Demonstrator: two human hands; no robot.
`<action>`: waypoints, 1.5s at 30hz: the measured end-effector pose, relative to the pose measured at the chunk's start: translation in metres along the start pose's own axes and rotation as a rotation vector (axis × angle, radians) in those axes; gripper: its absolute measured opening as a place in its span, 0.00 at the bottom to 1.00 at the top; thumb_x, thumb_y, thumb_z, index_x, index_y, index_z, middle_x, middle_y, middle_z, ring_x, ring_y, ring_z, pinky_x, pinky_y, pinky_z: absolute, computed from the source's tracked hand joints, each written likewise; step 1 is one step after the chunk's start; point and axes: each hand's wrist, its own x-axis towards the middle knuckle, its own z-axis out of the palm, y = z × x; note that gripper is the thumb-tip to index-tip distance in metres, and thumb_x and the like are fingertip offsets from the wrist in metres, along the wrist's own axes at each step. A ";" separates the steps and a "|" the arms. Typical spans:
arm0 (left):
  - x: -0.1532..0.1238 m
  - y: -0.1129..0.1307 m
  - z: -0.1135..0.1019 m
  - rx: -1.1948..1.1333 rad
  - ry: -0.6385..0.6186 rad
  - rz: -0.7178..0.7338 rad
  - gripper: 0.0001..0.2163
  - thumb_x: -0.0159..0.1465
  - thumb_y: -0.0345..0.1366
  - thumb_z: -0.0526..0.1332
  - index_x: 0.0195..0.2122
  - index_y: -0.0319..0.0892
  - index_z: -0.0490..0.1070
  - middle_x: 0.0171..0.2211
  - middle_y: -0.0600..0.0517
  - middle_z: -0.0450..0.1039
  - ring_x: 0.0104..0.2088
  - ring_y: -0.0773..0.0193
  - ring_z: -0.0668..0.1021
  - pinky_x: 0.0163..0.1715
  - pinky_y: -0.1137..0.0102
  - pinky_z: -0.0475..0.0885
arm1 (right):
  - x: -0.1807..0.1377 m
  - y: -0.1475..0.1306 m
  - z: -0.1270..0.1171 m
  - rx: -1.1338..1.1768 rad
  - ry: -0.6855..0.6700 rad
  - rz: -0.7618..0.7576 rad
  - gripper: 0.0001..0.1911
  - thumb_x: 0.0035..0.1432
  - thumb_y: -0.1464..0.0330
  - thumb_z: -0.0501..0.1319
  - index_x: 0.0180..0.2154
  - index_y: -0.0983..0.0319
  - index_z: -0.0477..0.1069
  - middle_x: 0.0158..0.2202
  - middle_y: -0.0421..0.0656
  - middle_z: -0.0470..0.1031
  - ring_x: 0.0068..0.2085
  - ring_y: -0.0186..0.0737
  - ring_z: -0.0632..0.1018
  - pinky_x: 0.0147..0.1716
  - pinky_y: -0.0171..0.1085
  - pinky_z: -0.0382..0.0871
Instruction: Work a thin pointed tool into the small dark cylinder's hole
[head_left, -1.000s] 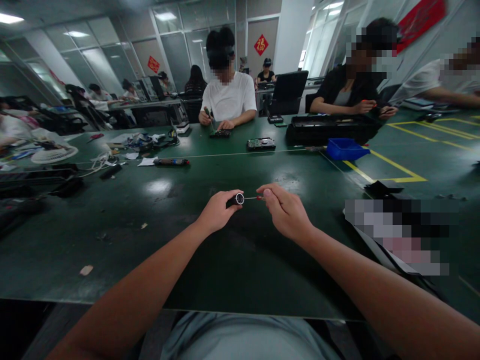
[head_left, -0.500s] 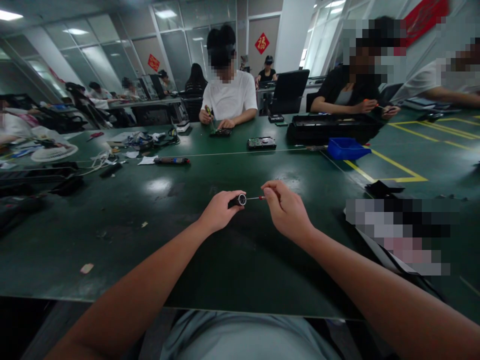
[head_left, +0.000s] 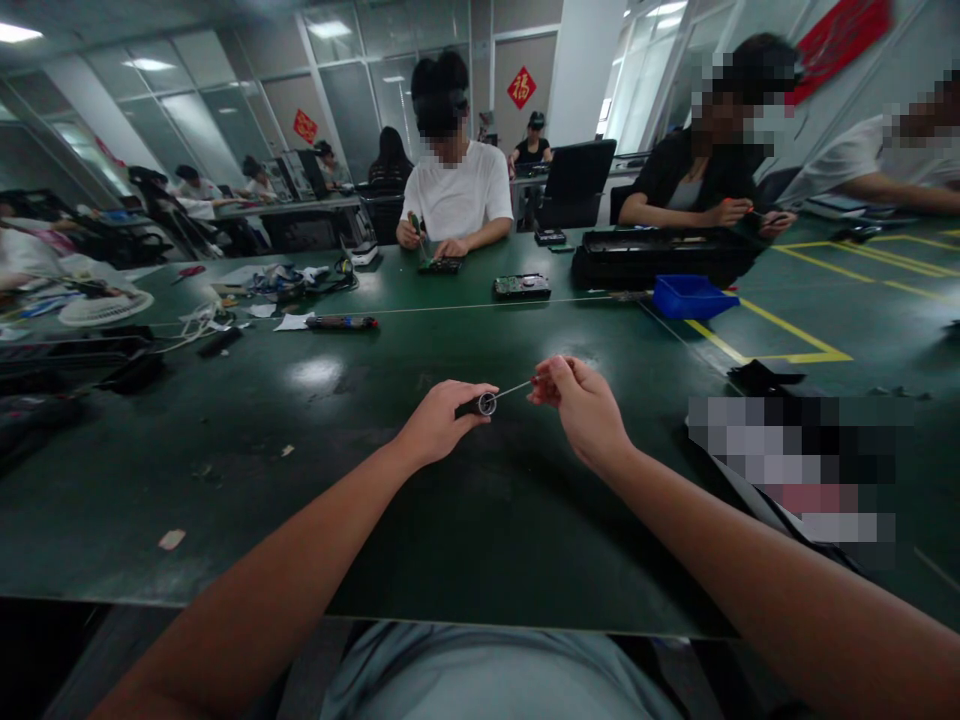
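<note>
My left hand (head_left: 439, 420) is closed round a short black cylinder with a silver ring end (head_left: 484, 404), held just above the dark green table (head_left: 315, 470). My right hand (head_left: 581, 405) pinches the handle of a thin metal screwdriver (head_left: 512, 388), whose shaft slants down-left and meets the cylinder's ring end. Most of the handle is hidden by my fingers. Both hands hover over the middle of the table in front of me.
A blue bin (head_left: 690, 297) and a long black tray (head_left: 660, 258) stand far right. A circuit board (head_left: 522, 287) and a dark tool (head_left: 341, 322) lie further back. People sit working across the table. Cables and clutter (head_left: 112, 340) fill the left side; black items sit at right (head_left: 765, 377).
My right hand has risen and turned slightly, so the screwdriver shaft now slants down-left instead of lying level. My left hand with the cylinder has barely moved.
</note>
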 end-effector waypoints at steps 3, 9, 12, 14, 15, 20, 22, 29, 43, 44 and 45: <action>0.001 0.002 -0.003 -0.005 0.000 0.018 0.16 0.66 0.33 0.64 0.55 0.48 0.72 0.53 0.51 0.76 0.53 0.57 0.75 0.58 0.56 0.66 | 0.007 0.002 -0.004 0.164 0.011 0.178 0.14 0.60 0.55 0.62 0.31 0.59 0.70 0.27 0.39 0.71 0.27 0.35 0.72 0.32 0.40 0.75; 0.000 0.004 -0.003 0.025 -0.024 -0.058 0.17 0.66 0.34 0.64 0.56 0.48 0.71 0.54 0.50 0.75 0.54 0.56 0.74 0.58 0.55 0.65 | 0.012 0.006 -0.007 0.112 0.082 0.112 0.13 0.62 0.56 0.60 0.32 0.59 0.69 0.27 0.39 0.70 0.26 0.35 0.71 0.30 0.40 0.75; 0.000 0.005 -0.002 0.017 0.001 -0.122 0.17 0.65 0.35 0.64 0.55 0.46 0.72 0.53 0.48 0.75 0.54 0.54 0.74 0.57 0.55 0.67 | 0.009 0.008 -0.005 0.012 0.128 -0.012 0.13 0.64 0.55 0.58 0.35 0.58 0.69 0.29 0.40 0.72 0.29 0.36 0.74 0.32 0.40 0.76; 0.001 0.005 -0.002 -0.008 0.044 -0.148 0.16 0.65 0.34 0.64 0.55 0.45 0.72 0.53 0.47 0.74 0.54 0.55 0.74 0.57 0.57 0.67 | 0.007 0.010 -0.004 -0.006 0.151 -0.062 0.13 0.65 0.56 0.57 0.36 0.58 0.69 0.31 0.41 0.73 0.31 0.36 0.75 0.34 0.40 0.76; 0.001 0.005 -0.002 -0.024 0.065 -0.157 0.16 0.65 0.34 0.64 0.54 0.44 0.72 0.53 0.47 0.74 0.54 0.55 0.74 0.57 0.58 0.67 | 0.007 0.010 -0.004 -0.006 0.158 -0.075 0.13 0.65 0.56 0.56 0.36 0.58 0.69 0.32 0.41 0.74 0.31 0.36 0.75 0.35 0.40 0.75; 0.000 0.007 -0.001 -0.104 0.084 -0.194 0.19 0.67 0.33 0.60 0.59 0.43 0.65 0.54 0.47 0.71 0.55 0.56 0.73 0.59 0.58 0.66 | 0.008 0.012 -0.006 0.002 0.181 -0.080 0.11 0.64 0.57 0.58 0.38 0.58 0.69 0.34 0.40 0.74 0.31 0.35 0.74 0.34 0.39 0.73; -0.001 0.011 -0.001 -0.140 0.066 -0.203 0.20 0.68 0.34 0.57 0.61 0.44 0.61 0.55 0.46 0.70 0.54 0.56 0.72 0.57 0.58 0.67 | 0.009 0.011 -0.007 0.007 0.192 -0.099 0.11 0.64 0.57 0.58 0.38 0.58 0.69 0.33 0.39 0.74 0.31 0.35 0.74 0.34 0.38 0.72; 0.002 0.042 0.004 -0.131 -0.092 -0.231 0.16 0.67 0.48 0.59 0.49 0.43 0.69 0.42 0.49 0.74 0.39 0.59 0.75 0.39 0.64 0.71 | 0.007 0.003 -0.009 -0.027 0.207 -0.171 0.11 0.65 0.57 0.57 0.40 0.57 0.69 0.34 0.40 0.74 0.33 0.36 0.75 0.36 0.40 0.72; 0.044 0.073 0.060 0.373 -0.410 0.145 0.15 0.69 0.44 0.56 0.51 0.43 0.73 0.42 0.43 0.75 0.41 0.49 0.79 0.36 0.61 0.74 | 0.001 -0.010 -0.009 -0.085 0.211 -0.228 0.09 0.66 0.60 0.56 0.40 0.57 0.69 0.34 0.41 0.75 0.34 0.38 0.76 0.37 0.41 0.73; 0.046 0.072 0.062 0.380 -0.416 0.164 0.14 0.69 0.43 0.56 0.50 0.43 0.73 0.42 0.43 0.75 0.41 0.49 0.79 0.37 0.61 0.74 | 0.002 -0.010 -0.010 -0.083 0.212 -0.229 0.09 0.66 0.60 0.56 0.40 0.57 0.69 0.34 0.41 0.75 0.34 0.38 0.76 0.37 0.41 0.73; 0.047 0.071 0.064 0.381 -0.423 0.177 0.13 0.69 0.43 0.57 0.49 0.42 0.73 0.42 0.44 0.75 0.41 0.50 0.79 0.37 0.61 0.74 | 0.002 -0.009 -0.010 -0.082 0.214 -0.230 0.09 0.66 0.60 0.56 0.40 0.57 0.69 0.34 0.41 0.75 0.34 0.37 0.76 0.36 0.41 0.73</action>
